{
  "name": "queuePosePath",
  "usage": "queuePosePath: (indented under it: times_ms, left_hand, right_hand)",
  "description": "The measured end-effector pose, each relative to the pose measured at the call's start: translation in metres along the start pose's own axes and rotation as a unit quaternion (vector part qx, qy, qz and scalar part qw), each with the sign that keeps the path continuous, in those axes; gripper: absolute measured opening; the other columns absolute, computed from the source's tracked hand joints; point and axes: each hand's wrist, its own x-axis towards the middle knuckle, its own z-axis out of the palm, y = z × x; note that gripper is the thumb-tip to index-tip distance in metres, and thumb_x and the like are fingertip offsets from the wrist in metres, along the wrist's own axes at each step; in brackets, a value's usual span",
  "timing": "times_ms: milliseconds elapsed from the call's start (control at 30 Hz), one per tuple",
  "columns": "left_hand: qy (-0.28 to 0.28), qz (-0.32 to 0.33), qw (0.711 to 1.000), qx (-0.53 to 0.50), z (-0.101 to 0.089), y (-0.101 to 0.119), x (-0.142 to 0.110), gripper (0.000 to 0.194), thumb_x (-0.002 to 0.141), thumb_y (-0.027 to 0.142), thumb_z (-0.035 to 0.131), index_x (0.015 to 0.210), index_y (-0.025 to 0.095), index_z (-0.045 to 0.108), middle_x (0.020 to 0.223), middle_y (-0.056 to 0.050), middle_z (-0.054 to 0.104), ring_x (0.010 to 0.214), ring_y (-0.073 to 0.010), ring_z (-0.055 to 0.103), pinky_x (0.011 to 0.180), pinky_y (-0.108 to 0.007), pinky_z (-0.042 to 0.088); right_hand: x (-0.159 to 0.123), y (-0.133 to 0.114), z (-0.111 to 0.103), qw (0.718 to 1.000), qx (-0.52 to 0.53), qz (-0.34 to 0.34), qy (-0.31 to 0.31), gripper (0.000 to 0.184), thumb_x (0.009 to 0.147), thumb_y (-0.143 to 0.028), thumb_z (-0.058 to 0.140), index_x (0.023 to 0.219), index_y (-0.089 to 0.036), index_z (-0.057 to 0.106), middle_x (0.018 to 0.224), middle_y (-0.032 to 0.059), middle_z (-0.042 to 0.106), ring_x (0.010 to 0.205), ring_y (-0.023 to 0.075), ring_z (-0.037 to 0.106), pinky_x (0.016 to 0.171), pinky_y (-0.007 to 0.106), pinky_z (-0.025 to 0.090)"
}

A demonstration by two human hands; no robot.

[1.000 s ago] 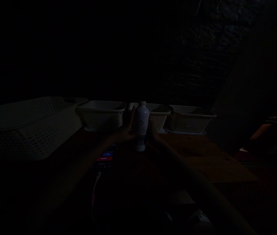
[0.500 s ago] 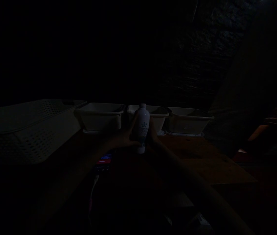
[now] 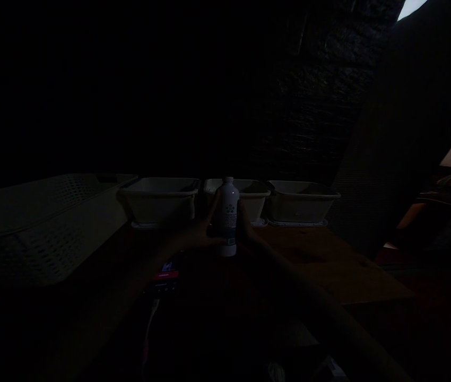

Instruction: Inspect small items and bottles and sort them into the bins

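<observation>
A white bottle (image 3: 230, 212) with a capped top, a flower-like mark and small print stands upright between my two hands. My left hand (image 3: 205, 229) is closed around its left side, the thumb and fingers partly lost in the dark. My right hand (image 3: 246, 225) grips the bottle's right side, its fingers mostly hidden in shadow. A pale patch like a barcode shows low on the label. Just behind the bottle is a light plastic tub (image 3: 255, 201).
Two more light tubs, a left one (image 3: 159, 204) and a right one (image 3: 303, 204), line the back of the wooden table (image 3: 348, 270). A large perforated basket (image 3: 50, 244) is at left. A lit phone (image 3: 165, 276) with a cable (image 3: 149, 321) lies nearer me. The room is very dark.
The view has tilted up a little, so the tubs and bottle sit lower. The bottle looks slightly turned and straighter, with the barcode-like patch now showing. Both hands stay on it.
</observation>
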Motion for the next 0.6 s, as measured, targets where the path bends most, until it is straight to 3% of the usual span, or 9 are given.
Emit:
queuePosePath:
  times_ms: [300, 600]
  left_hand:
    - [0.001, -0.024, 1.000, 0.000, -0.001, 0.001, 0.001, 0.126, 0.064, 0.039, 0.075, 0.138, 0.025, -0.027, 0.141, -0.021, 0.037, 0.125, -0.0370, 0.041, 0.093, -0.053, 0.043]
    - [0.005, -0.010, 1.000, -0.024, -0.003, -0.004, 0.001, 0.126, 0.065, 0.036, 0.074, 0.137, 0.027, -0.029, 0.146, -0.022, 0.025, 0.128, -0.0348, 0.038, 0.093, -0.052, 0.042]
  right_hand:
    - [-0.008, -0.004, 0.010, 1.000, 0.004, -0.003, 0.002, 0.032, 0.089, -0.036, 0.050, 0.109, -0.012, 0.056, 0.103, 0.0060, 0.058, 0.088, 0.0161, 0.059, 0.075, 0.033, 0.052]
    - [-0.021, -0.013, 0.016, 1.000, 0.010, 0.009, -0.010, 0.032, 0.090, -0.035, 0.048, 0.110, -0.011, 0.055, 0.103, 0.0067, 0.058, 0.087, 0.0148, 0.059, 0.074, 0.033, 0.052]
